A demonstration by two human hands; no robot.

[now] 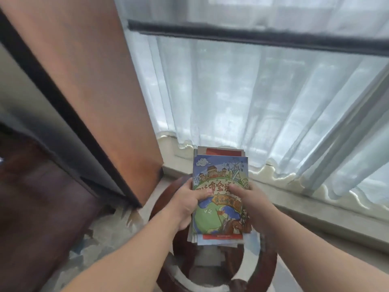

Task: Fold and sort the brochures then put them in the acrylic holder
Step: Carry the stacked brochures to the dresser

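By a tall window, a sheer white curtain (252,91) fills most of the view, thin and softly pleated, with daylight glowing through. To my left leans a broad reddish-brown wooden panel (84,81), smooth and dark-edged. A pale stone sill (315,209) runs under the curtain hem. Below my arms sits a small round surface (267,268) of dark polished wood, ring-shaped with a pale centre.

Above it I hold the stack of brochures (221,207) in both hands, upright in front of me; I cannot tell whether its lower edge touches the surface. The stack is flat, glossy printed paper, rectangular, with the edges of several sheets stepped unevenly at top and bottom. The top brochure (219,173) shows a bright cartoon of buildings, green land and blue water. A red one (223,152) peeks out behind it.

My left hand (185,205) has its grip pinching the stack's left edge, thumb across the cover and fingers curled behind. My right hand (250,201) pinches the right edge likewise, thumb on the cover.

I judge this to be the sorting step: the brochures look already folded and are being gathered and squared. The acrylic holder is not in view. The next move probably calls for tapping the slippery sheets level, then finding the holder and sliding them in without fanning.
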